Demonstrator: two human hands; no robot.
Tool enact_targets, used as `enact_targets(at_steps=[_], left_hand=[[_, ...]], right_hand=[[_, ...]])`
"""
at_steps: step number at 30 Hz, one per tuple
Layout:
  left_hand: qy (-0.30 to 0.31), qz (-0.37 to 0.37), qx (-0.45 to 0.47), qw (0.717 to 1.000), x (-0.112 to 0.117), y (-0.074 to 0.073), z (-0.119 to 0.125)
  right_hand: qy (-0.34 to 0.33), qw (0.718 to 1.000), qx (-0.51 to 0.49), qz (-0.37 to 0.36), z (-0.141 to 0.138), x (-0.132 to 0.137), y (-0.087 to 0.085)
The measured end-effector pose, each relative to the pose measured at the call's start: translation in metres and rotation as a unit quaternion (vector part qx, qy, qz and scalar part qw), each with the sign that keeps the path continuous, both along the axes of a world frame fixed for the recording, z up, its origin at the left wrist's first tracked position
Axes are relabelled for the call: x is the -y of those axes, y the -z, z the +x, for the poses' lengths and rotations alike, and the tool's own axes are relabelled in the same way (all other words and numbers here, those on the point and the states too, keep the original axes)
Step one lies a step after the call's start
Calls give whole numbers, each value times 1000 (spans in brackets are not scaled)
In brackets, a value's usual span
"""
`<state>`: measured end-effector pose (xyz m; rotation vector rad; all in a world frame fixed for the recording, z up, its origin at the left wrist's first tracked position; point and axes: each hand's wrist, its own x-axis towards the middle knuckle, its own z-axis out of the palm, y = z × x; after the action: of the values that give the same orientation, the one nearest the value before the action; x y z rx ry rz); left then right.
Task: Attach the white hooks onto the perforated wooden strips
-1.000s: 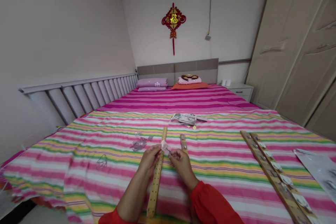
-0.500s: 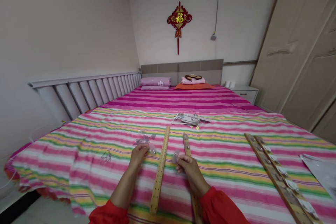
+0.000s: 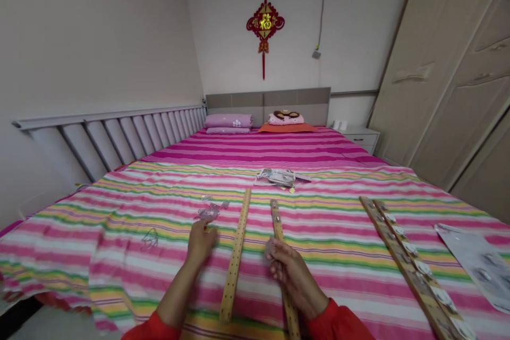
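Pinched between thumb and fingertips of the right hand (image 3: pixel 290 272): a small clear piece (image 3: pixel 270 247), pale, greyish and see-through, too small to make out in detail. Held just above the striped bedspread (image 3: pixel 338 234), near the bed's near edge, right beside a short wooden strip (image 3: pixel 278 227). Right hand closed on that piece, knuckles up, lying over the near part of the short strip. At the strip's far end, a small metal fitting (image 3: pixel 274 204).

To the left of it, apart and almost parallel, a longer wooden strip (image 3: pixel 236 255): light wood, a row of small holes down its length, pointing from the near edge toward the headboard (image 3: pixel 269 100).

Left of that longer strip, the left hand (image 3: pixel 201 241), palm down on the bedspread, fingers loosely bent, back of the hand toward the camera; cannot tell whether anything sits under the fingertips. Just beyond them, a small heap of clear packets (image 3: pixel 209 211). Farther left, a thin bit of wire (image 3: pixel 150 239) lying flat.

Red sleeves on both forearms.

Toward the middle of the bed, well beyond both strips, a loose pile of packets (image 3: pixel 281 176). Near the right edge, two more strips fitted with white clips (image 3: pixel 410 260), side by side and touching, slanting toward the near right corner; right of them, a plastic sheet (image 3: pixel 476 260).
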<state>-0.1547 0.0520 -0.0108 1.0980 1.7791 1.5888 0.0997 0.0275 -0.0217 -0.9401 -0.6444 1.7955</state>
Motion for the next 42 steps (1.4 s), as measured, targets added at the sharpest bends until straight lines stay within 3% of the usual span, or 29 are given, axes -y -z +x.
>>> enact_targets(at_steps=[3,7,13,17,23,27,31,34,42], left_hand=[[167,-10,-12,986,26,-16,48],[239,24,-58,969,53,-18,99],[218,13,-31,975,53,-13,110],[196,22,-34,980,53,-14,115],[192,26,86,977,56,-4,133],[186,20,114,976,51,-2,135],[215,-20,149,965,44,-8,134],[235,-57,177,954,38,-11,137],[253,-76,183,947,12,-5,150]], right_hand=[[22,1000,7,12,-2,3,0],[44,997,39,57,-5,9,-3],[43,988,86,121,5,21,-7],[46,991,63,106,13,29,-6],[18,999,-18,34,16,38,1],[-17,998,18,58,22,43,5],[35,981,129,140,34,35,11],[82,969,157,172,43,22,11],[61,965,163,194,50,-6,9]])
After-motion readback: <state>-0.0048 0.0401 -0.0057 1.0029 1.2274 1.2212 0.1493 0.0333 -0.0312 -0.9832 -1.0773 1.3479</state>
